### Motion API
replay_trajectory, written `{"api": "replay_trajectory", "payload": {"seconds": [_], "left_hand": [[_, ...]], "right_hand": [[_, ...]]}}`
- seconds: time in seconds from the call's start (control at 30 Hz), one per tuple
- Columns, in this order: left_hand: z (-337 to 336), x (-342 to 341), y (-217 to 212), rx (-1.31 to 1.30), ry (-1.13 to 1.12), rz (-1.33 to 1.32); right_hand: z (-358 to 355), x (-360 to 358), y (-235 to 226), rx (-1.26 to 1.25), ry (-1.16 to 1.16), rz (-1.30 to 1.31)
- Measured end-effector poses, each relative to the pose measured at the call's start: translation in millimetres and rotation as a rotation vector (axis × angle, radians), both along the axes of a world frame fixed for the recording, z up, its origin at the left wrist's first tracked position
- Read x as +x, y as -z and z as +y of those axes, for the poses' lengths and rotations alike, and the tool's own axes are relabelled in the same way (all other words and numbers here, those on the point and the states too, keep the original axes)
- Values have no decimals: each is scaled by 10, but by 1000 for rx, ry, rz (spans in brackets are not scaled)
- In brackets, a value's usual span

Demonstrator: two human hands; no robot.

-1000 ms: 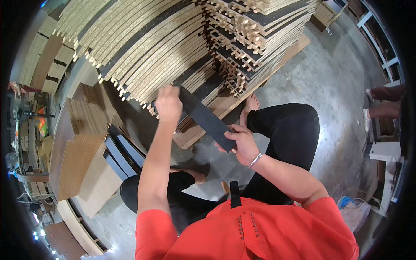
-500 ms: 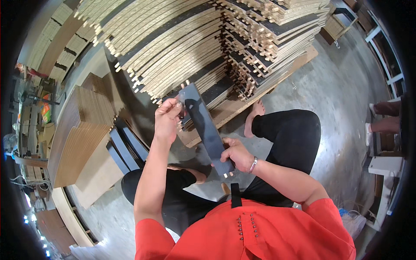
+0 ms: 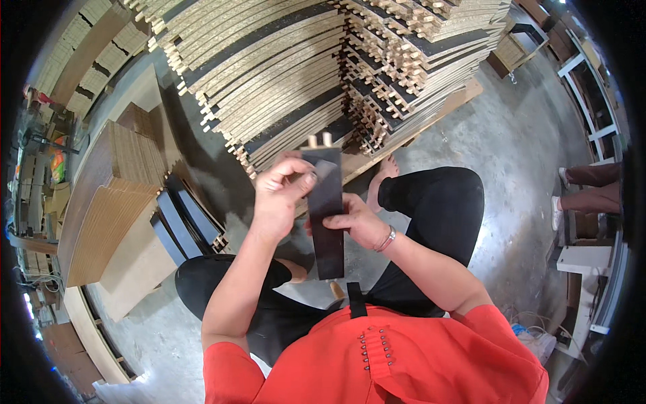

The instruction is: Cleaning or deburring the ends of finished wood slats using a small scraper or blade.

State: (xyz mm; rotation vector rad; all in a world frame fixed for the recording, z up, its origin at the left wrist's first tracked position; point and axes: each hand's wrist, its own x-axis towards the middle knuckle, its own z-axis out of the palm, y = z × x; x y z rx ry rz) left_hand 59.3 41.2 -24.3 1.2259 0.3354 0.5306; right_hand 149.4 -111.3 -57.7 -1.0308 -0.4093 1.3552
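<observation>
A narrow dark board [image 3: 327, 236] is held in front of my lap, with two pale wooden dowels [image 3: 320, 141] sticking out of its far end. My right hand [image 3: 360, 222] grips its right edge near the middle, thumb across the face. At the upper left edge of the board, the fingers of my left hand [image 3: 284, 192] are pinched together. A translucent patch shows by those fingertips; whether it is a film or a reflection, I cannot tell. Beyond my hands rises a large stack of chipboard panels [image 3: 282, 87] with black faces and dowels along their ends.
Several finished dark boards [image 3: 182, 219] lie beside my left knee. Left of them stands a stack of curved brown panels [image 3: 111, 229]. The big stack rests on a wooden base board [image 3: 444, 111]. Another person's legs [image 3: 592, 188] are at the right, near a white metal frame [image 3: 595, 101].
The board has turned more upright in view, its far end swinging right. My right hand has slid farther up along it, and my left hand has come nearer the middle.
</observation>
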Motion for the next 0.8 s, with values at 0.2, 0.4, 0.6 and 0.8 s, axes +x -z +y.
{"api": "replay_trajectory", "payload": {"seconds": [0.2,0.4,0.6,0.8], "left_hand": [[-104,53,-135,360,-44,-9],[19,-24,-149,241,-220,4],[-66,-35,-212,333,-216,15],[16,-73,-177,290,-56,120]], "right_hand": [[33,27,-32,136,156,-75],[-16,30,89,84,255,-276],[-23,60,118,-34,301,-355],[-44,354,-194,109,644,162]]}}
